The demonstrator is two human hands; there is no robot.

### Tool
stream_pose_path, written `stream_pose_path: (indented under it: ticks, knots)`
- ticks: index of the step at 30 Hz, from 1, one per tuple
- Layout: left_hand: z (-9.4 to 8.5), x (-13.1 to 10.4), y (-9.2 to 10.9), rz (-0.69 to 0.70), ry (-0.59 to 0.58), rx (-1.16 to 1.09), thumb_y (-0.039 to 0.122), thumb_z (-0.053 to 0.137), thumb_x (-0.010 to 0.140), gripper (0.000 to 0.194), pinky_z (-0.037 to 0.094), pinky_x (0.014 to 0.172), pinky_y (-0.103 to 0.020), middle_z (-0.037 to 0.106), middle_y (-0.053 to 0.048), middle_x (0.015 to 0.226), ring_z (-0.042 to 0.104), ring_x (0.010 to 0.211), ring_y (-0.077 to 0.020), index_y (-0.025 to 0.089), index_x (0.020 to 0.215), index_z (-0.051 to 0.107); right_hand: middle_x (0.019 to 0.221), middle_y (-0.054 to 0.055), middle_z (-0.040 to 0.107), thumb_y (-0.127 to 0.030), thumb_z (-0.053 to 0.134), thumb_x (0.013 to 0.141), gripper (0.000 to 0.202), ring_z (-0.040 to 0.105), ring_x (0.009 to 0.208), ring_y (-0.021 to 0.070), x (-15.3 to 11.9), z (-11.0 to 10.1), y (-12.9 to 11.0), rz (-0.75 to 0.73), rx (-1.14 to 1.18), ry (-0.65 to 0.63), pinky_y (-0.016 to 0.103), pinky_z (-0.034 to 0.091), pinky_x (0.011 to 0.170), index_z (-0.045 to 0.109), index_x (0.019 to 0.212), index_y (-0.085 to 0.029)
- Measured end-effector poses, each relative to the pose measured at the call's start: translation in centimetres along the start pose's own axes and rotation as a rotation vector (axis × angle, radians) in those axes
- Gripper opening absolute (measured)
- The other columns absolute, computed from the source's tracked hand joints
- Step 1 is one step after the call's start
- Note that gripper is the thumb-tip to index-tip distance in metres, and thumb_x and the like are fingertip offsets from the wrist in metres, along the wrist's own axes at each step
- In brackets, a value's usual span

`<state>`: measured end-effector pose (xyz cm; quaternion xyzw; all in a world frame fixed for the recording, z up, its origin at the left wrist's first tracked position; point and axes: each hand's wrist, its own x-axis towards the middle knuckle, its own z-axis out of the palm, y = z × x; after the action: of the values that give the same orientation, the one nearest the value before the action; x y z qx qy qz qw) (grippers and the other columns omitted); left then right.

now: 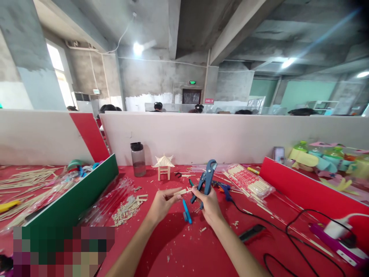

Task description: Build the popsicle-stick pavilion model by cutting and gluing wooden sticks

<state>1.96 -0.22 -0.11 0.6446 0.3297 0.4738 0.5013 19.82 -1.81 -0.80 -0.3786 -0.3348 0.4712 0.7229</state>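
Between thumb and fingers, my left hand (164, 204) pinches a small bundle of short wooden sticks (181, 192), held level above the red table. My right hand (210, 204) is closed on a dark blue cutter (208, 179) with a hooked head that points up and away. Its thumb and fingertip reach to the right end of the sticks. Below the hands lies a bright blue pen-like tool (187, 211). A small pavilion model made of sticks (164, 167) stands upright behind my left hand.
Cut stick pieces (129, 209) lie in a pile at left. A water bottle (138, 159) stands by the partition. At right are packed sticks (249, 181), a blue glue gun (225, 190), a black-handled knife (252, 232), a loose black cable (276, 222) and a purple power strip (337, 246).
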Motion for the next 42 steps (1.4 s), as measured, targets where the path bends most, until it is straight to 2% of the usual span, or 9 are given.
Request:
stream_pose_path:
  ticks: [6,9,14,20,22,27,31,35,42]
  knots:
    - [0.3,0.0,0.1,0.007,-0.004,-0.03,0.043,0.073,0.075,0.045,0.055,0.089,-0.041,0.075,-0.01,0.103,0.07,0.095,-0.0302,0.015,0.109,0.074,0.074,0.001,0.069,-0.03,0.087,0.054,0.038,0.067,0.069,0.0195,-0.1,0.1,0.0,-0.014,-0.001,0.015,0.03,0.055,0.064,0.065,0.081,-0.018]
    - [0.9,-0.1,0.1,0.0,0.015,-0.081,0.044,0.074,0.075,0.047,0.054,0.091,-0.041,0.074,-0.011,0.106,0.069,0.098,-0.0307,0.013,0.112,0.073,0.08,0.002,0.071,-0.03,0.088,0.051,0.042,0.069,0.075,0.0206,-0.3,0.4,0.0,0.034,0.073,-0.005,0.03,0.056,0.068,0.064,0.084,-0.018]
    - [1.6,-0.4,0.3,0.01,-0.038,-0.134,0.044,0.071,0.079,0.046,0.052,0.095,-0.043,0.07,-0.012,0.115,0.066,0.106,-0.0319,0.014,0.114,0.072,0.062,-0.005,0.062,-0.031,0.09,0.049,0.042,0.062,0.057,0.0138,-0.5,0.8,-0.2,0.112,0.064,-0.03,0.024,0.053,0.058,0.06,0.075,-0.018]
    - [1.9,-0.6,0.6,-0.028,-0.066,-0.161,0.047,0.074,0.075,0.05,0.05,0.097,-0.044,0.071,-0.013,0.113,0.067,0.106,-0.0321,0.015,0.113,0.072,0.06,-0.004,0.061,-0.034,0.09,0.049,0.042,0.061,0.056,0.015,-0.4,0.4,-0.7,0.081,-0.099,-0.034,0.026,0.052,0.057,0.059,0.073,-0.018]
    - [1.9,-0.7,0.5,-0.037,-0.081,-0.155,0.048,0.074,0.074,0.051,0.051,0.096,-0.044,0.072,-0.012,0.112,0.067,0.105,-0.0317,0.015,0.113,0.072,0.06,-0.004,0.062,-0.034,0.089,0.049,0.042,0.061,0.055,0.0148,-0.3,0.1,-0.9,0.077,-0.138,-0.064,0.025,0.051,0.055,0.06,0.075,-0.017]
    - [1.6,-0.7,0.2,-0.025,-0.134,-0.13,0.046,0.073,0.077,0.049,0.051,0.096,-0.041,0.072,-0.012,0.112,0.066,0.106,-0.0305,0.016,0.115,0.071,0.063,-0.002,0.066,-0.035,0.089,0.049,0.051,0.064,0.056,0.0168,-0.4,-0.1,-1.3,0.194,-0.138,-0.135,0.029,0.054,0.059,0.064,0.09,-0.016]
    - [0.8,-0.7,0.4,-0.051,-0.172,-0.158,0.047,0.075,0.074,0.055,0.051,0.094,-0.043,0.072,-0.015,0.112,0.068,0.101,-0.0312,0.014,0.118,0.069,0.065,-0.002,0.067,-0.034,0.09,0.05,0.053,0.064,0.056,0.0158,-0.2,-0.2,-1.1,0.174,-0.084,-0.144,0.029,0.055,0.059,0.064,0.092,-0.016]
    - [-0.1,-0.7,0.2,-0.101,-0.141,-0.267,0.048,0.075,0.074,0.059,0.054,0.09,-0.041,0.073,-0.017,0.108,0.071,0.094,-0.0292,0.014,0.121,0.067,0.063,-0.003,0.065,-0.032,0.089,0.054,0.047,0.063,0.056,0.0148,0.0,-0.3,-1.2,0.125,-0.064,-0.167,0.026,0.053,0.057,0.063,0.09,-0.016]
    - [-0.1,-0.7,0.3,-0.102,-0.046,-0.223,0.042,0.083,0.066,0.051,0.056,0.082,-0.039,0.076,-0.015,0.097,0.073,0.084,-0.0288,0.013,0.107,0.075,0.062,-0.003,0.064,-0.033,0.09,0.053,0.044,0.063,0.056,0.0155,-0.4,-0.2,-1.8,0.128,-0.043,-0.175,0.025,0.051,0.054,0.061,0.082,-0.017]
